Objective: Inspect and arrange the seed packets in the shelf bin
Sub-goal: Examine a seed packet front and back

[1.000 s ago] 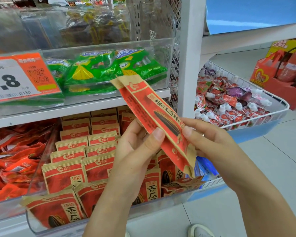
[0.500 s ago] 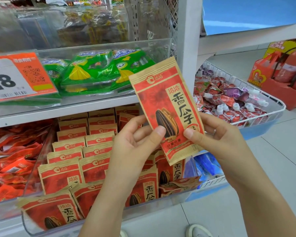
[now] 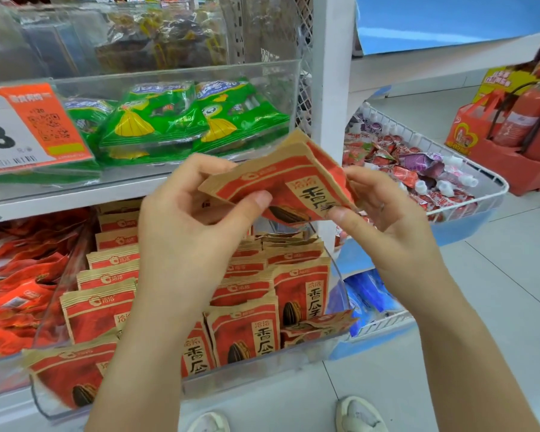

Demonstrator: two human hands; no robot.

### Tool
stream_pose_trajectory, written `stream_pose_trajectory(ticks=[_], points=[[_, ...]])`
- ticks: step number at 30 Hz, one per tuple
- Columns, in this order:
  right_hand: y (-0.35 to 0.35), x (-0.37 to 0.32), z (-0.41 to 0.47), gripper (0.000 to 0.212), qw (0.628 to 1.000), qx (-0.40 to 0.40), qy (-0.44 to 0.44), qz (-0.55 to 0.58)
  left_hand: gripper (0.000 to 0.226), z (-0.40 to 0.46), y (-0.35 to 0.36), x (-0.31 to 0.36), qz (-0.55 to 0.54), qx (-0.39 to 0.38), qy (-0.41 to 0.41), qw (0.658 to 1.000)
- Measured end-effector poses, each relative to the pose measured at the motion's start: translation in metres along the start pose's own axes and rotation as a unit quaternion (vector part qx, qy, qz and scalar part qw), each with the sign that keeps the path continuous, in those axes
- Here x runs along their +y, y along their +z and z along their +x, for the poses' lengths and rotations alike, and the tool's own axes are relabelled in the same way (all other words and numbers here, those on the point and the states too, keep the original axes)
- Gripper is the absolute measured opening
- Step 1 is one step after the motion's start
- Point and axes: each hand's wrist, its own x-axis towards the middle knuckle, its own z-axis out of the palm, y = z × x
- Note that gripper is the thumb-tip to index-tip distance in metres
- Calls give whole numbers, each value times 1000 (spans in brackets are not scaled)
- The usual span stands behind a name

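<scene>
Head view: I see both hands pinching one seed packet [image 3: 296, 182], left hand [image 3: 194, 219] at its left edge, right hand [image 3: 384, 210] at its right, held tilted above the shelf bin [image 3: 262, 369]. My advice: keep the pinch at the edges so the print shows, then drop it upright into the right-hand row.

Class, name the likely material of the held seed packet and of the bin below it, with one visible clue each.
Seed packet: probably matt kraft-style paper, tan edges, creasing softly between both hands. Bin: clear hard plastic, probably acrylic; packets show through its glossy front wall.
</scene>
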Motion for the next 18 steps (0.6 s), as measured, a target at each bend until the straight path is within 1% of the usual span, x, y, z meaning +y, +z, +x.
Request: stream_pose_trajectory(ticks=[4,6,8,10,12,13,15,16,18], points=[[7,8,6,28,997,-9,-31,-74,31,4,-9,7,121,-28,33,992],[9,13,10,28,994,-1,-39,-100,29,7,-9,8,219,-45,60,973],[10,18,13,30,994,2,-32,-107,29,10,-7,7,286,-57,70,954],[13,22,13,30,994,0,-17,-106,30,13,-5,4,316,-66,74,944],[18,25,11,32,994,-3,0,-109,30,12,-5,-1,358,-55,96,927],[20,26,11,33,992,-2,9,-127,25,11,-5,-5,371,-43,108,921],[22,27,8,37,979,15,36,-202,20,9,-6,-10,386,-28,128,913],[21,26,6,36,970,32,52,-235,20,9,-7,-12,395,-29,144,907],[17,23,0,30,960,53,76,-265,20,11,-8,-18,421,-40,176,889]])
